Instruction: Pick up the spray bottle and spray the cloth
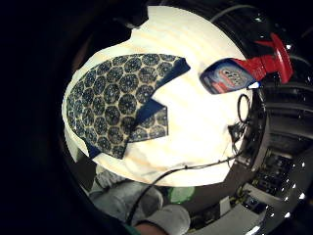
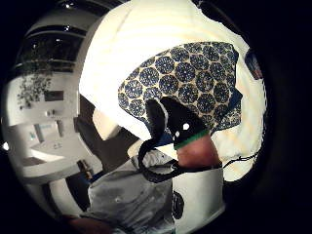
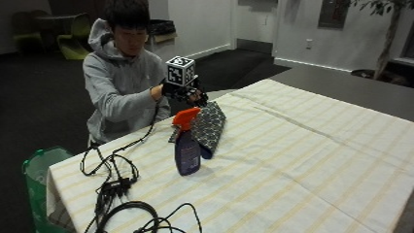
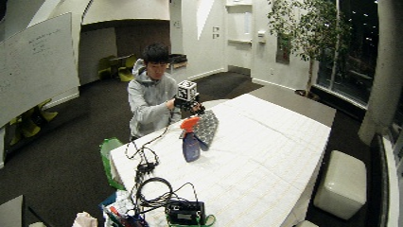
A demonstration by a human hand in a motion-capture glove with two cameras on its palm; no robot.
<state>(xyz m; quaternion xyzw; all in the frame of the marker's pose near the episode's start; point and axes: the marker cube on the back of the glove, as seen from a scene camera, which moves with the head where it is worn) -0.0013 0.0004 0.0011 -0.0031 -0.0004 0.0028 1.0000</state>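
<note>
A: Start at the black-gloved right hand [image 3: 187, 94]. It is raised above the table's near-left edge, in front of the person in the grey hoodie [image 3: 119, 87]. What are the fingers doing?

B: From the outside view I cannot tell whether they are spread or curled. The thumb-side palm view shows one gloved finger [image 2: 178, 122] over the cloth, and nothing appears to be clasped in it.

A: And below the hand?

B: The navy cloth with the round cream-and-blue medallion pattern [image 3: 210, 127] lies on the cream striped tablecloth [image 3: 310, 155], partly folded, with a plain blue underside showing at one corner.

A: The bottle?

B: The blue spray bottle with the red-orange trigger head [image 3: 186, 143] stands upright just beside the cloth's near end, apart from the hand.

A: Anything further out?

B: Black cables [image 3: 113, 187] trail over the near-left corner of the table, and a green bin [image 3: 39, 187] sits on the floor to the left.
</note>
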